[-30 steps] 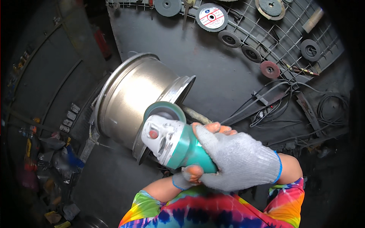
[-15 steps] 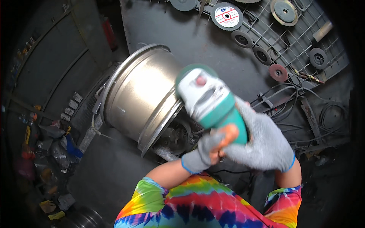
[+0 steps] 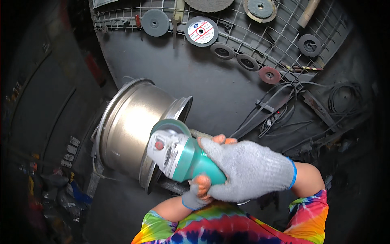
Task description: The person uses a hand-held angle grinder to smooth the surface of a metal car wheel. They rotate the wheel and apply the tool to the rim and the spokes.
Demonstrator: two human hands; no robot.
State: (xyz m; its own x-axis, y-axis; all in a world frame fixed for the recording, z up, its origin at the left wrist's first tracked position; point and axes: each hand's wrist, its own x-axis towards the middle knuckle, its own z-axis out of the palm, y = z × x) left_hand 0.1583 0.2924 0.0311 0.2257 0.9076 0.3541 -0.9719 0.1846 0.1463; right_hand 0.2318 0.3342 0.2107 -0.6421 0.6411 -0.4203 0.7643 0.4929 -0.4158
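Observation:
A green angle grinder [image 3: 199, 162] with a silver gear head is in both my hands, in front of my chest. My right hand [image 3: 252, 171], in a grey knit glove with orange fingers, wraps its body from the right. Lower down, my left hand [image 3: 197, 193], gloved alike, is closed round the grinder's underside, partly hidden. The grinder's disc [image 3: 176, 125] overlaps the right-hand edge of a bare metal wheel rim [image 3: 128, 122], which rests on its side. Whether the disc touches the rim I cannot tell.
A wire rack [image 3: 280, 44] at the back carries several grinding discs, a wrench [image 3: 175, 30] and a wooden handle [image 3: 308, 13]. Black cables [image 3: 345, 97] and a metal bar [image 3: 321, 107] lie at the right. Bags and clutter [image 3: 65, 199] fill the lower left.
Both hands have brought the grinder left and down along the rim's right-hand edge. My view has shifted, so more of the rack shows.

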